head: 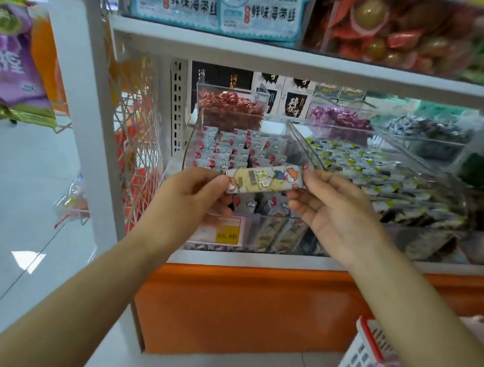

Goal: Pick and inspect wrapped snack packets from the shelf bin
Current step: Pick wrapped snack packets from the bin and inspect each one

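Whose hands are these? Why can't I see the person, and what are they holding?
The camera sits on a person's head and looks forward and down, so you see only their arms and hands, as if through their eyes. There is just this one picture. They stand at a shop shelf. On it stands a clear bin full of small wrapped snacks, with more bins beside it. The left hand and the right hand each pinch one end of a long snack packet with a cartoon on it, holding it up to look at it. Below is a yellow price tag, and a white basket with a red rim shows at the bottom right.
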Tool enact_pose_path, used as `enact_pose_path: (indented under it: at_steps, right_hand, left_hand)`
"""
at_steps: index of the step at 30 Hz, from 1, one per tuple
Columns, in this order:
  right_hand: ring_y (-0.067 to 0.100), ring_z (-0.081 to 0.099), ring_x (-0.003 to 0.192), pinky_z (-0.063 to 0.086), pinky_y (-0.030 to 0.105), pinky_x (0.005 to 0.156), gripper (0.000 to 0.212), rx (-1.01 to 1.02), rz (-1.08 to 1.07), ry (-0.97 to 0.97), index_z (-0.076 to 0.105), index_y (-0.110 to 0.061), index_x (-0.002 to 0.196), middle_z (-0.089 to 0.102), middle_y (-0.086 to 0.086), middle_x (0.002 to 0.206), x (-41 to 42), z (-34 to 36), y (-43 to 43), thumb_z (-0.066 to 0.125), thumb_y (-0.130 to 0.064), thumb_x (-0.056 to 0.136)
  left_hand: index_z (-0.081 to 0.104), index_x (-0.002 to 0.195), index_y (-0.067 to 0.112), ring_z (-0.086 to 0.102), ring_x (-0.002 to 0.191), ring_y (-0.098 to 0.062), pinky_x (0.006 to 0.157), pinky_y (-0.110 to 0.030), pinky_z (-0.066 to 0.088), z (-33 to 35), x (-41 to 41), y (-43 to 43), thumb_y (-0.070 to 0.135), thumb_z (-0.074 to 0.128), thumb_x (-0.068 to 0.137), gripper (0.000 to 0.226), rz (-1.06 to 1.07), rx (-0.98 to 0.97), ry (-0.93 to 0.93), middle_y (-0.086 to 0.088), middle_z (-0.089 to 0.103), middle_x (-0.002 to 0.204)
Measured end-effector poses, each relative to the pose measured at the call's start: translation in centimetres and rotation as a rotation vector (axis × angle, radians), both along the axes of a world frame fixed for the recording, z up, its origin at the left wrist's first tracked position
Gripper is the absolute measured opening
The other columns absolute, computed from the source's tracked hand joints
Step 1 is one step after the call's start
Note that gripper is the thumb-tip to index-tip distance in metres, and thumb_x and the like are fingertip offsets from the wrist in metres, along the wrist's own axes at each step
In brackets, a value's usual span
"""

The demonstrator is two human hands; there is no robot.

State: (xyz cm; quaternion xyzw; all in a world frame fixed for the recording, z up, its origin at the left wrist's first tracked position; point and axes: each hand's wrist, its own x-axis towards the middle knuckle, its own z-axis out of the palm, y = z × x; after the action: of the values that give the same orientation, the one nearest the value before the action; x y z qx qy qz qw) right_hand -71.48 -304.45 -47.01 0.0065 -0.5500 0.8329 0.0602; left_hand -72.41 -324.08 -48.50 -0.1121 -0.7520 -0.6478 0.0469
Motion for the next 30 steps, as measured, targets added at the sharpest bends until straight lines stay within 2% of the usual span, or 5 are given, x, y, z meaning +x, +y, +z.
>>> enact_pose_path:
  at_steps: [5, 10, 19, 24, 30]
  right_hand:
    - [0.014, 0.067, 0.062, 0.055, 0.021, 0.054, 0.017, -0.064, 0.062, -0.017, 0.063, -0.003, 0.085, 0.07, 0.008, 0.071, 0.1, -0.1, 0.4, 0.062, -0.011, 0.071]
    - [0.012, 0.061, 0.051, 0.05, 0.02, 0.045, 0.01, -0.081, 0.06, -0.09, 0.062, -0.008, 0.08, 0.059, 0.002, 0.058, -0.1, -0.5, 0.4, 0.061, -0.015, 0.072]
    - [0.008, 0.047, 0.036, 0.036, 0.013, 0.033, 0.011, -0.371, 0.082, -0.248, 0.056, -0.011, 0.086, 0.048, -0.001, 0.046, -0.3, -0.3, 0.0, 0.046, -0.005, 0.087]
    - [0.007, 0.049, 0.036, 0.038, 0.014, 0.032, 0.008, -0.53, 0.144, -0.257, 0.05, -0.007, 0.058, 0.047, -0.001, 0.044, -0.1, 0.1, -0.5, 0.054, -0.006, 0.065]
    - [0.008, 0.047, 0.037, 0.037, 0.014, 0.035, 0.014, -0.397, 0.102, -0.2, 0.054, -0.006, 0.095, 0.047, -0.001, 0.045, -0.4, -0.2, -0.3, 0.041, -0.005, 0.091]
  left_hand:
    - [0.061, 0.085, 0.004, 0.063, 0.055, -0.01, 0.049, -0.021, 0.052, 0.2, -0.3, 0.2, 0.018, 0.048, 0.096, 0.022, 0.037, 0.145, -0.089, -0.008, 0.068, 0.071]
    - [0.056, 0.077, 0.008, 0.055, 0.047, -0.006, 0.045, -0.019, 0.048, 0.3, -0.4, 0.2, 0.02, 0.048, 0.097, 0.025, 0.095, 0.132, -0.053, 0.005, 0.064, 0.057]
    - [0.046, 0.066, 0.015, 0.041, 0.036, -0.009, 0.035, -0.018, 0.036, 1.2, 0.0, 0.5, 0.023, 0.046, 0.096, 0.032, 0.003, 0.416, -0.329, 0.002, 0.052, 0.047]
    - [0.046, 0.062, 0.017, 0.039, 0.036, -0.008, 0.034, -0.016, 0.034, 1.4, 0.1, 0.2, 0.022, 0.047, 0.096, 0.034, -0.057, 0.535, -0.389, 0.002, 0.049, 0.048]
    - [0.053, 0.07, 0.008, 0.058, 0.051, -0.009, 0.042, -0.019, 0.046, 1.0, -0.3, 0.3, 0.019, 0.052, 0.094, 0.026, 0.015, 0.47, -0.234, -0.011, 0.06, 0.074]
